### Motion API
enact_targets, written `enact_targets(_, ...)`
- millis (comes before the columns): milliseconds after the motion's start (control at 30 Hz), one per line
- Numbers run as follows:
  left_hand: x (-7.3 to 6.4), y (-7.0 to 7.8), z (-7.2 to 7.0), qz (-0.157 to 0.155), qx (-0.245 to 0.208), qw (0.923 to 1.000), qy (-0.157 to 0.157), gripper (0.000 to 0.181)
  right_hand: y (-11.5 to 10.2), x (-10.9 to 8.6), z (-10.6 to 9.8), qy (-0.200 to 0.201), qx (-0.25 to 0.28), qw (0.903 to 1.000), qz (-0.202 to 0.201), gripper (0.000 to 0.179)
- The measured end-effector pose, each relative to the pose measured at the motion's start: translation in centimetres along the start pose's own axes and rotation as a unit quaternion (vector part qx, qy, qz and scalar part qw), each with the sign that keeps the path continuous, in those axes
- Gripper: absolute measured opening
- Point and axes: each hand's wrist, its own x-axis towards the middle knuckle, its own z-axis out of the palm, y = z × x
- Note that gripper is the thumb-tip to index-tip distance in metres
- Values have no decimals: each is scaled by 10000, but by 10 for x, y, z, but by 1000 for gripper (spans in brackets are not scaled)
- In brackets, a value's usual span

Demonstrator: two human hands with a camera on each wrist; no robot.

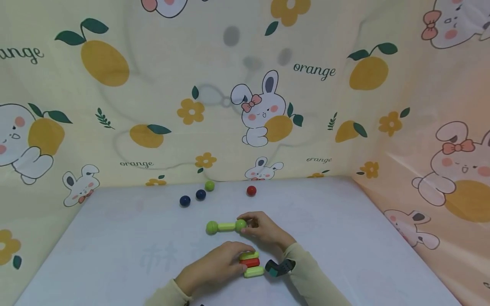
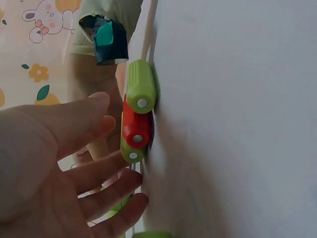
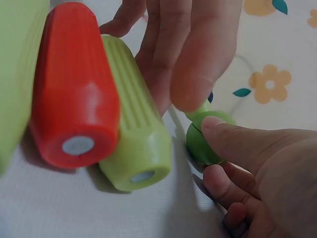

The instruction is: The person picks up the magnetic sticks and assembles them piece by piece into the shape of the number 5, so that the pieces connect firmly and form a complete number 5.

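Observation:
A light green magnetic rod [image 1: 226, 227] lies on the table with a green ball [image 1: 212, 228] at its left end and another green ball [image 1: 240, 225] at its right end. My right hand [image 1: 266, 231] holds the right-end ball between thumb and fingers; the right wrist view shows the thumb on this ball [image 3: 202, 144]. Nearer to me lie a green rod [image 1: 249, 255], a red rod [image 1: 250, 262] and a second green rod [image 1: 254, 272], side by side. Around their left ends is my left hand [image 1: 216, 263], its fingers relaxed and spread, fingertips close to the far green rod.
Two dark blue balls [image 1: 185, 201] [image 1: 200, 194], a green ball [image 1: 209, 185] and a red ball [image 1: 251, 191] sit towards the back of the white table [image 1: 115, 238]. A patterned cloth [image 1: 164, 85] rises behind it. A dark band [image 1: 280, 268] is on my right wrist.

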Motion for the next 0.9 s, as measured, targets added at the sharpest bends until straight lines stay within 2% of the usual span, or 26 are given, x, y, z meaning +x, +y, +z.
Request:
enact_targets(200,1,4,0,-3,227,9997,40,25,1,1,0,2,-45,9999,-112,39)
enact_targets(333,-1,4,0,-70,138,9998,157,23,0,0,0,15,-63,9999,-138,39)
enact_targets(567,-4,2,-3,13,68,9990,438,14,-1,0,0,45,-61,9999,-67,38)
enact_targets(733,-2,1,-2,-100,-111,9992,358,19,-2,1,1,42,-55,10000,-40,38)
enact_targets(900,-3,2,-3,-198,-67,9995,228,38,-2,0,1,44,-68,10000,-31,39)
